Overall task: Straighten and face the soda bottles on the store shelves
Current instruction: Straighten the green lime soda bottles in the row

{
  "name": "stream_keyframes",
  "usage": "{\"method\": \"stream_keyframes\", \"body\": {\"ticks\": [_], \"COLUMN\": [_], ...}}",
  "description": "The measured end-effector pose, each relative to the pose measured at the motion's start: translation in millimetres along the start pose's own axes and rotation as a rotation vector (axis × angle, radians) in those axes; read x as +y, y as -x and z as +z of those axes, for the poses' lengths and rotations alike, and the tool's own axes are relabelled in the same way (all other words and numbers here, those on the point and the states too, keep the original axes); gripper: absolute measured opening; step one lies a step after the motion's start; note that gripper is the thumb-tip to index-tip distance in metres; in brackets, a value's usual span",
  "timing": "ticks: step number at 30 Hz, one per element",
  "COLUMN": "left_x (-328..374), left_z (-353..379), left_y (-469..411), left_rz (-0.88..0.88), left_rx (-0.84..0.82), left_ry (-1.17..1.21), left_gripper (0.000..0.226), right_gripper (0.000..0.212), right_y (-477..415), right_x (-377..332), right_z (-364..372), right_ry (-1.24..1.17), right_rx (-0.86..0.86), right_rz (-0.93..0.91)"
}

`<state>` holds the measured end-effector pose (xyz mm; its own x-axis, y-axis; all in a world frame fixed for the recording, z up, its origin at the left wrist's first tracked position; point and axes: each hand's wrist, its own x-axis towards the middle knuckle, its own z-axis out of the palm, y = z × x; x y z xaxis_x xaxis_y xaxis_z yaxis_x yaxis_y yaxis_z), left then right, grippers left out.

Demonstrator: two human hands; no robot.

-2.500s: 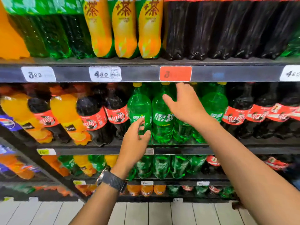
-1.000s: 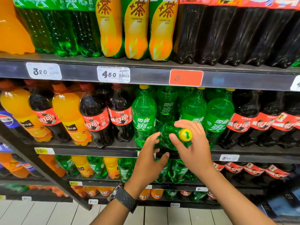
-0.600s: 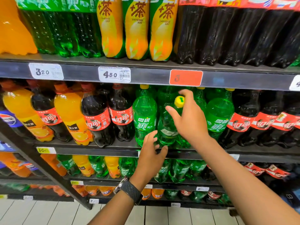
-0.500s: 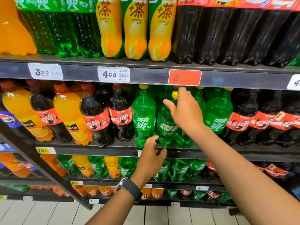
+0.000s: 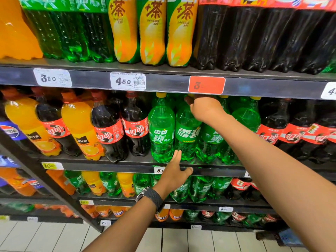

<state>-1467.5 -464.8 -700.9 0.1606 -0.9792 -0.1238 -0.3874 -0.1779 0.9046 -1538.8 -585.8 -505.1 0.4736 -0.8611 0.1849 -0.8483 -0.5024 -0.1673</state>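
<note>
One view is available, the head camera. On the middle shelf, front row, a green bottle [image 5: 188,135] is gripped at the neck by the right hand [image 5: 205,109]. The fingers are curled over the top just beneath the upper rail, and the cap is mostly hidden under them. The left hand [image 5: 173,174] is held low with fingers straight and close together and thumb spread. Its fingertips are at the bottle's foot; contact is probable but not certain. The bottle is seen upright, label outward, just beside a neighbouring green bottle [image 5: 161,131]. Judgement: seating and facing is the step in hand. It is best done by small turns from the neck while the foot is steadied, until the label is square to the aisle and the base is lined up with its neighbours at the shelf lip [image 5: 109,165]. A high push is judged likely to tip the tall body. Cola bottles [image 5: 109,131] and orange bottles [image 5: 80,124] are noted to the left, a red tag [image 5: 207,85] on the rail above, stocked shelves below, and pale floor tiles [image 5: 45,237].
</note>
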Motion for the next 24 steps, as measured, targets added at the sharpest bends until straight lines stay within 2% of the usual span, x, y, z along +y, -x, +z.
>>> {"method": "stream_keyframes", "body": {"ticks": [7, 10, 13, 15, 18, 21, 24], "left_x": [-0.3, 0.3, 0.5, 1.5, 7.4, 10.7, 1.5], "left_z": [-2.1, -4.0, -4.2, -5.5, -9.7, -16.8, -26.7], "left_y": [-1.2, 1.6, 7.3, 10.9, 15.8, 26.2, 42.1], "left_rz": [-0.008, -0.031, -0.03, -0.03, 0.002, 0.015, -0.006], "left_rx": [0.024, 0.027, 0.011, -0.001, -0.027, -0.015, 0.025], "left_ry": [0.005, 0.07, 0.112, 0.133, 0.162, 0.201, 0.249], "left_gripper": [0.081, 0.077, 0.074, 0.073, 0.07, 0.062, 0.046], "right_gripper": [0.039, 0.041, 0.031, 0.032, 0.033, 0.044, 0.056], "right_y": [1.6, 7.6, 16.8, 23.0, 30.2, 43.7, 66.9], "right_x": [5.1, 8.5, 7.4, 5.0, 3.1, 4.3, 9.1], "right_z": [1.0, 4.9, 13.5, 17.4, 20.5, 27.7, 43.9], "right_ry": [-0.014, -0.039, -0.113, -0.098, -0.074, -0.09, -0.202], "right_rx": [0.051, 0.135, 0.246, 0.305, 0.329, 0.378, 0.534], "right_rz": [-0.011, -0.027, -0.047, -0.073, -0.094, -0.064, -0.084]}}
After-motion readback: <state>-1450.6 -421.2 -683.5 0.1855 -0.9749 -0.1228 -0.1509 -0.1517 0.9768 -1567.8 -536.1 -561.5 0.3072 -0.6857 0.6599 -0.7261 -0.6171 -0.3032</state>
